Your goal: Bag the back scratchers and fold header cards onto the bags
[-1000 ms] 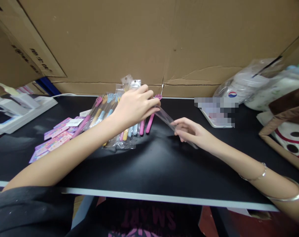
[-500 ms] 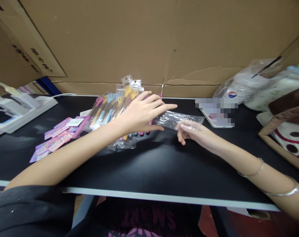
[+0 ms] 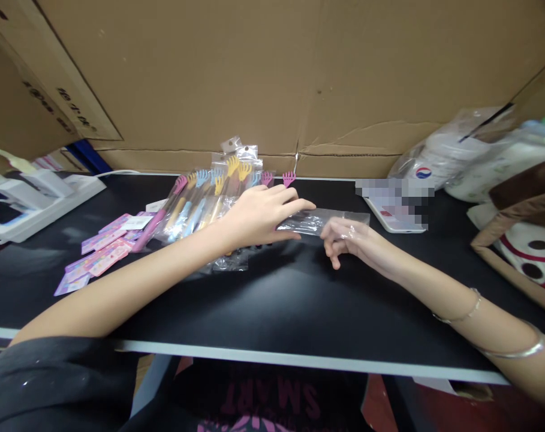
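My left hand (image 3: 267, 215) hovers over the right side of the pile, fingers stretched out and thumb apart, at the left end of a clear plastic bag (image 3: 303, 222). My right hand (image 3: 348, 236) has its fingers curled at the bag's other end, with the thin film lying over them. Beneath and left of my left hand lie several back scratchers (image 3: 193, 207) in clear sleeves, with claw-shaped heads in yellow, blue and pink. A pink scratcher head (image 3: 289, 178) shows just beyond my left fingers. My left hand hides part of the pile.
Pink and purple cards (image 3: 102, 255) lie left of the scratchers, near a white power strip (image 3: 81, 195). To the right are a phone (image 3: 396, 219), a bagged cup (image 3: 438, 159) and a brown-handled bag (image 3: 524, 252). A cardboard wall (image 3: 254, 78) stands behind the black table (image 3: 263, 312).
My left hand has come slightly down and toward me, uncovering pink scratcher heads behind it. My right hand and the clear bag have barely moved.
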Tool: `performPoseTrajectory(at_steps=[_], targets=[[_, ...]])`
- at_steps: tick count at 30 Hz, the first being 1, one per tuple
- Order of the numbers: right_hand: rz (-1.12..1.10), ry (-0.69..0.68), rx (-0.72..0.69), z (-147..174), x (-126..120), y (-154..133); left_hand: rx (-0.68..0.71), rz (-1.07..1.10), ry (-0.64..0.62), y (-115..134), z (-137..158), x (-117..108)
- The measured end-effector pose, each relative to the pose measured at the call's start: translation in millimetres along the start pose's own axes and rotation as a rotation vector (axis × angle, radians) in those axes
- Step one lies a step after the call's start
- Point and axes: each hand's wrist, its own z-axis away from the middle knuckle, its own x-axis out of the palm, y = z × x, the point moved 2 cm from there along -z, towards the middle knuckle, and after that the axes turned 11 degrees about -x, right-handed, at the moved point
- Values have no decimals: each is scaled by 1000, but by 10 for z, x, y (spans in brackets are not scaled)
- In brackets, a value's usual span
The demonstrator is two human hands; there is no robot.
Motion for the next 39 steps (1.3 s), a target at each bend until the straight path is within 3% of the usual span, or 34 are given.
performPoseTrajectory(at_steps=[5, 15, 25, 32, 39], targets=[[48, 77, 22, -6, 36, -40, 24, 6, 38, 43, 15, 1], [137, 92, 45, -62, -19, 24, 48, 10, 107, 11, 20, -6], [123, 128, 33, -57, -62, 79, 63, -4, 99, -21, 37, -2], [145, 118, 41, -47, -50, 33, 0, 58, 79, -37, 29, -13], [181, 89, -21, -77, -99, 79, -5, 66, 104, -74, 5, -70]])
